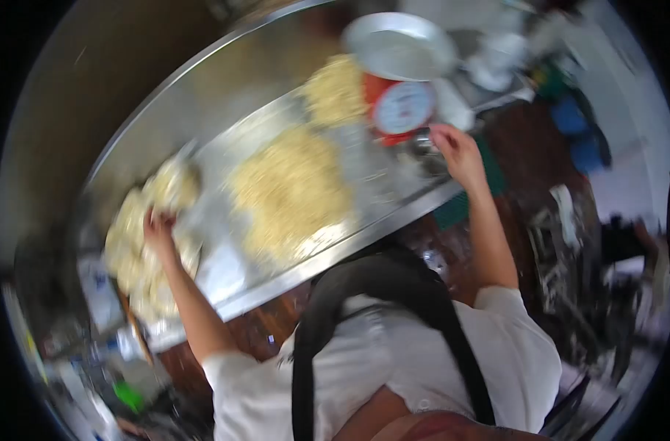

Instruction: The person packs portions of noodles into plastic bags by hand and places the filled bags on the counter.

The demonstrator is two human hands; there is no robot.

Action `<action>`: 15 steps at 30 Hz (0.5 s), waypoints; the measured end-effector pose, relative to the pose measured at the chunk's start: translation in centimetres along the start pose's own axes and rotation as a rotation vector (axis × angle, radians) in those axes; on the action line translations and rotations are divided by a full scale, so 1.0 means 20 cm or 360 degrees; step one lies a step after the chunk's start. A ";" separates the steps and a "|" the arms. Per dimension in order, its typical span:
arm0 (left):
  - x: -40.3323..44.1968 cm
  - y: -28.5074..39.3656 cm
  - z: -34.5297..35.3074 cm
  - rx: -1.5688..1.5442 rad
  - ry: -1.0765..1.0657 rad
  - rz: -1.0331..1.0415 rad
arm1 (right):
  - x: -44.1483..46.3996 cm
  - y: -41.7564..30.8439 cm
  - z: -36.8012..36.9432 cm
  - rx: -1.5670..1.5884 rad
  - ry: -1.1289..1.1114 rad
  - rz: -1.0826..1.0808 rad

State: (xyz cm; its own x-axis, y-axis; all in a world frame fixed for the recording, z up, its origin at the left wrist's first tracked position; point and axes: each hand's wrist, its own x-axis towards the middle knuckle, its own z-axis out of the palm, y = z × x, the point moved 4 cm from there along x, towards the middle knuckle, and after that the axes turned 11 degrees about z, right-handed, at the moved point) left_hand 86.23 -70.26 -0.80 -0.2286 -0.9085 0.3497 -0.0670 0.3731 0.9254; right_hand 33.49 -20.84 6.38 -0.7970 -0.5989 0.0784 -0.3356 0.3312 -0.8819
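My left hand (160, 231) is over a pile of clear plastic bags (133, 257) filled with something pale yellow, on the left of the metal table. Its fingers look apart, though blurred, just below one filled bag (173, 185) on top of the pile. My right hand (461, 156) hovers at the table's right edge, thumb and fingers pinched together; anything between them is too small to make out. Beside it are a small metal bowl (426, 143) and a red dial scale (402, 109). A large heap of pale yellow shreds or noodles (294, 195) lies between the hands.
A smaller yellow heap (335, 92) lies behind, next to the scale. A round metal pan (401, 45) sits on top of the scale. The metal table (276, 290) has a raised front rim. Cluttered equipment (570, 257) stands on the floor at right.
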 end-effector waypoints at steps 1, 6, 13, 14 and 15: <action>-0.15 0.13 0.21 -0.0023 -0.0063 0.0074 | 0.08 0.04 -0.21 0.0004 0.0268 -0.0017; -0.83 0.49 1.07 -0.0181 -0.0325 -0.0230 | 0.69 0.57 -1.18 -0.0351 0.1263 -0.0113; -0.95 0.71 1.54 -0.0138 -0.0526 -0.0404 | 1.63 0.90 -1.65 -0.1315 0.1333 -0.0202; -0.94 0.72 1.55 -0.0106 -0.0492 -0.0390 | 1.74 0.95 -1.69 -0.1362 0.1309 -0.0133; -0.95 0.74 1.57 -0.0076 -0.0472 -0.0396 | 1.83 0.99 -1.74 -0.1408 0.1289 -0.0065</action>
State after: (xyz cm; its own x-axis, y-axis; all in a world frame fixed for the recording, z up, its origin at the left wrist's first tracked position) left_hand 59.17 -41.54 1.71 -0.4823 -0.8737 0.0627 -0.1123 0.1326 0.9848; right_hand -19.84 -10.88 7.86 -0.7557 -0.0932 0.6482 -0.3438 0.8989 -0.2717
